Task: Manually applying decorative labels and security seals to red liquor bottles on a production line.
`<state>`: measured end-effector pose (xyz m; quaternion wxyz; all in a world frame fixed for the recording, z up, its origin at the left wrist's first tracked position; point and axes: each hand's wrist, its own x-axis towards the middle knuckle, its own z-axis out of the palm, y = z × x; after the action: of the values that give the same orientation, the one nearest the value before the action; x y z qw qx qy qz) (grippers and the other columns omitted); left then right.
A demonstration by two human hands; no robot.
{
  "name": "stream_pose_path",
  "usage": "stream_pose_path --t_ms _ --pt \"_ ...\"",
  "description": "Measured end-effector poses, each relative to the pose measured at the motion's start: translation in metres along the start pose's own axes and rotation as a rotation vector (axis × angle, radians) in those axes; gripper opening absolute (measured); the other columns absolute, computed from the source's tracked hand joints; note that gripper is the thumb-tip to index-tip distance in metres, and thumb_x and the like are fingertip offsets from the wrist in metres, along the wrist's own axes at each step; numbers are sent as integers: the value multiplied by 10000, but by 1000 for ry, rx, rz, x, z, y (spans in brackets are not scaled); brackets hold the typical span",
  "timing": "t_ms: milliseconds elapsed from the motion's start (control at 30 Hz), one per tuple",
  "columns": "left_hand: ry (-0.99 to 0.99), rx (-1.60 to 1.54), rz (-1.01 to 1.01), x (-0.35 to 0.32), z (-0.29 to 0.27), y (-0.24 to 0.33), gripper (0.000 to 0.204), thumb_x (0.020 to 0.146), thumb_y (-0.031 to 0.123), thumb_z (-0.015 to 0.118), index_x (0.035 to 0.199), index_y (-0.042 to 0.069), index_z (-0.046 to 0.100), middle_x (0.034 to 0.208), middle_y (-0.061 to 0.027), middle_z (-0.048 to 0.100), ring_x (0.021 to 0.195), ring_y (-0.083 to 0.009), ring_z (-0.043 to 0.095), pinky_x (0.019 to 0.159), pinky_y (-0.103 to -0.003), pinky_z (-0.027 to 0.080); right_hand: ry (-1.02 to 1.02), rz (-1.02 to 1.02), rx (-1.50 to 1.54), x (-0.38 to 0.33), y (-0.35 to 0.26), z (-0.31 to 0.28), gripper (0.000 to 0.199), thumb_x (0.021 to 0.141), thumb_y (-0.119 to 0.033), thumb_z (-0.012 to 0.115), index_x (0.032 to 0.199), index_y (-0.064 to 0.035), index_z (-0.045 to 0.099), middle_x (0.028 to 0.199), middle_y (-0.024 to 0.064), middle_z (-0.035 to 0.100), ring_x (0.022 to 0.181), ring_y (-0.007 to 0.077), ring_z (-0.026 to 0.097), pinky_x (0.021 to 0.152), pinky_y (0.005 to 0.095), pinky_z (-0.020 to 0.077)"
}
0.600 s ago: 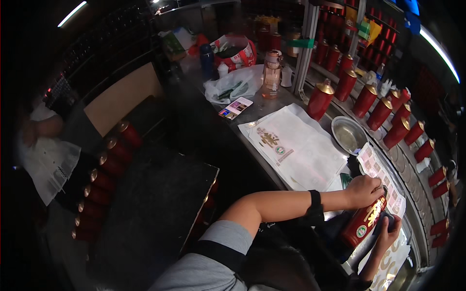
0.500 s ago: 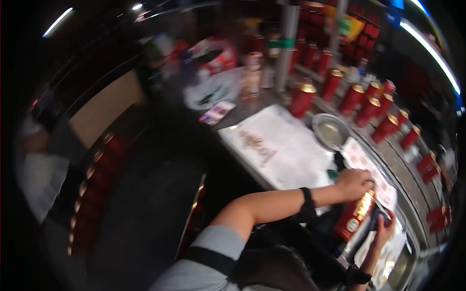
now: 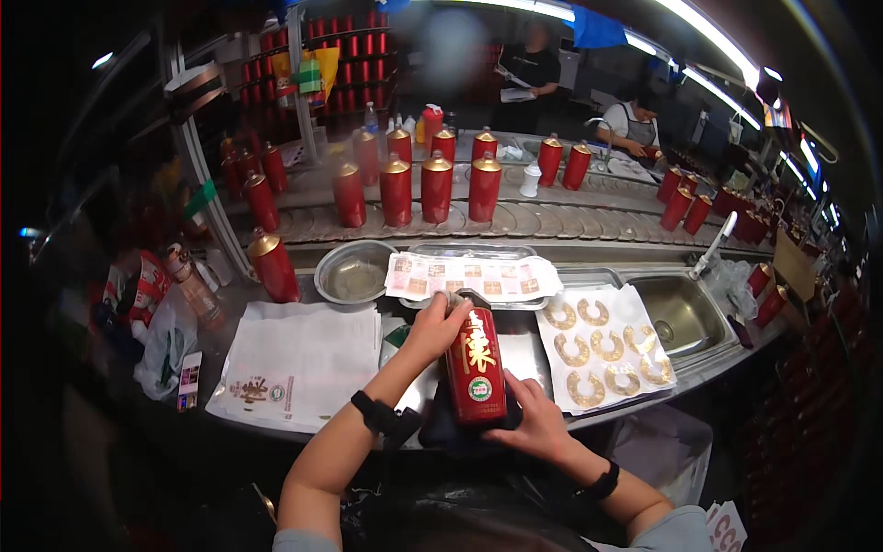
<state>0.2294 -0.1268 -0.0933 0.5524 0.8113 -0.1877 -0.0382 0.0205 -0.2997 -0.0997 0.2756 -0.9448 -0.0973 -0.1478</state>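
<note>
A red bottle (image 3: 478, 373) with gold lettering and a round green-and-white emblem lies tilted in front of me, printed side up. My left hand (image 3: 440, 327) is closed at its far end, where the fingers partly hide the neck. Around the near end and right side curls my right hand (image 3: 538, 423), thumb and fingers against the bottle. Beneath it shows some dark material, mostly hidden. Just beyond lies a strip of printed transfer sheet (image 3: 474, 279) across a metal tray (image 3: 425, 250). To the right is a sheet of gold horseshoe-shaped transfers (image 3: 602, 345).
A stack of white sheets (image 3: 294, 354) lies left, below a metal bowl (image 3: 354, 272). The sink (image 3: 671, 317) with its faucet (image 3: 716, 244) is at right. Red gold-topped bottles (image 3: 436, 189) stand along a conveyor (image 3: 533, 219) ahead. Another person (image 3: 635, 129) works at far right.
My view has swung to the right and levelled, bringing the sink and conveyor into sight. Both hands remain on the red bottle.
</note>
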Motion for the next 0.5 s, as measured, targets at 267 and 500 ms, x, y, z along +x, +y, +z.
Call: stream_pose_path --t_ms 267,500 --pt "65 27 -95 13 15 8 573 969 476 580 1098 -78 515 1083 -287 692 1040 -379 686 898 -417 513 61 15 181 20 0 16 949 685 -282 882 1464 10 425 1088 164 632 1002 313 656 843 396 543" --pt "8 -47 -122 19 9 -2 607 949 535 572 1161 -34 566 1114 -298 680 1092 -424 656 946 -444 486 53 110 336 17 -11 5 911 652 -184 898 1446 3 492 1150 158 658 1052 279 634 922 362 492"
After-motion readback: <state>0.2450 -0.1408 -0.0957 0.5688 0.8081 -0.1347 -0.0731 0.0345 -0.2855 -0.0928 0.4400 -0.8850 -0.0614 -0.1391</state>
